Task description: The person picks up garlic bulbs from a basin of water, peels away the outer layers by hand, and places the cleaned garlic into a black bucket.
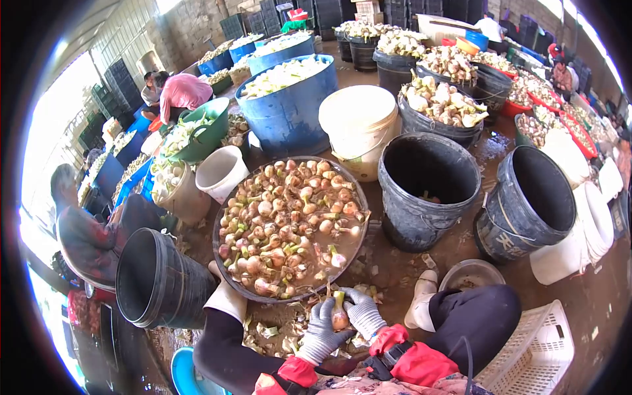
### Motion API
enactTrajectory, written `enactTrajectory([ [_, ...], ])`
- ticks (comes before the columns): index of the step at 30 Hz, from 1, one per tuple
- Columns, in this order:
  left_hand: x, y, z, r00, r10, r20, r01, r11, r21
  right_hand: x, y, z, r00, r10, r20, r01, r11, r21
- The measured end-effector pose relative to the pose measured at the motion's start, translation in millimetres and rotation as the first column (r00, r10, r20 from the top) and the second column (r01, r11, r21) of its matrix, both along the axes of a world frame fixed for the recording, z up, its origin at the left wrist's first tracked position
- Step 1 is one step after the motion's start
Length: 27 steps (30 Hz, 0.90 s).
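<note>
Between my gloved hands, low in the head view, is a brownish garlic bulb (340, 320) with a short pale-green stem pointing up. My left hand (322, 332), in a grey striped glove, closes round it from the left. My right hand (363, 314), gloved alike, has its fingers bent against the bulb's right side and stem. Just beyond my hands stands a wide round tub (227, 280) of muddy water, full of unpeeled garlic bulbs (283, 224). Torn skins and peelings (280, 336) lie on the wet floor below my hands.
Dark buckets stand at right (431, 187), far right (526, 204) and left (158, 283). A metal bowl (471, 268) and white plastic basket (536, 345) are by my right leg. Blue barrels (289, 105) of pale bulbs stand behind. Another person (92, 230) sits at left.
</note>
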State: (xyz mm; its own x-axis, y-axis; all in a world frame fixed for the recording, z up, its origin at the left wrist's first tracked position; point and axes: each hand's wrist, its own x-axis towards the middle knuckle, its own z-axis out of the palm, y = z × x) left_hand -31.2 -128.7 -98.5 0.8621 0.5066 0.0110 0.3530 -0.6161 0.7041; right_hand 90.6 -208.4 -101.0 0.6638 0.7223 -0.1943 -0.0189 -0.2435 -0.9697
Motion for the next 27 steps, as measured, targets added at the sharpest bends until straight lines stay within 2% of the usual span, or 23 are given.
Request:
enactTrajectory([
  [2,1,3,-4,0.999,0.015,0.050,-0.016,0.999,0.028,0,-2,6,0.993,-0.025,-0.114,0.024,1.000,-0.017],
  [3,0,6,-6,0.996,0.022,0.091,-0.021,1.000,-0.011,2,-1,-2,0.993,-0.004,-0.115,0.007,1.000,0.019],
  [4,-3,5,-13,0.957,0.202,0.208,-0.055,0.830,-0.555,5,-2,-4,0.993,0.000,-0.121,0.002,1.000,0.019],
  [5,-5,6,-9,0.910,0.361,0.203,-0.047,0.576,-0.816,8,-3,0,0.980,0.029,-0.197,-0.011,0.996,0.093],
  [6,-6,7,-5,0.851,0.506,0.139,0.008,0.252,-0.968,11,-3,4,0.961,0.064,-0.269,-0.019,0.986,0.167],
  [7,-6,12,-4,0.789,0.581,0.197,0.278,-0.051,-0.959,12,-4,10,0.957,0.066,-0.283,-0.004,0.977,0.214],
  [8,-8,16,-3,0.771,0.625,0.117,0.280,-0.169,-0.945,11,-4,13,0.955,0.074,-0.288,-0.011,0.976,0.216],
  [10,-6,21,0,0.769,0.633,0.086,0.277,-0.210,-0.938,10,-3,16,0.958,0.086,-0.273,-0.023,0.974,0.226],
  [11,-6,22,-1,0.766,0.636,0.086,0.278,-0.207,-0.938,8,2,18,0.936,0.095,-0.338,0.018,0.948,0.316],
  [12,-5,23,-2,0.761,0.645,0.070,0.259,-0.204,-0.944,10,1,21,0.936,0.095,-0.338,0.018,0.948,0.317],
  [14,-5,22,-6,0.761,0.647,0.048,0.235,-0.205,-0.950,13,-4,32,0.893,0.182,-0.412,-0.063,0.956,0.285],
  [15,-5,21,-9,0.768,0.634,0.097,0.169,-0.054,-0.984,12,-4,26,0.893,0.177,-0.414,-0.058,0.957,0.284],
  [16,-6,18,-12,0.777,0.612,0.144,0.104,0.101,-0.989,10,-4,15,0.850,0.175,-0.498,-0.068,0.972,0.224],
  [17,-6,13,-14,0.793,0.575,0.199,-0.012,0.341,-0.940,8,-2,15,0.800,0.167,-0.577,-0.086,0.982,0.165],
  [18,-7,16,-14,0.871,0.431,0.234,-0.188,0.735,-0.652,7,-1,16,0.743,0.154,-0.651,-0.110,0.988,0.108],
  [20,-3,13,-6,0.857,0.410,0.313,-0.182,0.808,-0.560,0,-2,12,0.759,0.179,-0.625,-0.118,0.983,0.139],
  [22,7,15,-3,0.764,0.560,0.319,-0.268,0.726,-0.634,-9,2,-5,0.761,0.160,-0.628,-0.036,0.978,0.206],
  [23,5,23,-27,0.733,0.600,0.320,-0.237,0.666,-0.707,-8,2,-10,0.775,0.145,-0.615,-0.051,0.984,0.169],
  [24,9,29,-31,0.731,0.603,0.320,-0.240,0.666,-0.707,-6,2,-7,0.774,0.148,-0.616,-0.054,0.984,0.169],
  [26,17,43,-32,0.609,0.786,0.107,-0.153,0.249,-0.956,-2,1,-3,0.891,0.147,-0.430,-0.183,0.982,-0.043],
  [27,22,50,-16,0.628,0.777,0.040,-0.217,0.225,-0.950,-5,-2,-7,0.951,0.249,-0.184,-0.257,0.966,-0.021],
])
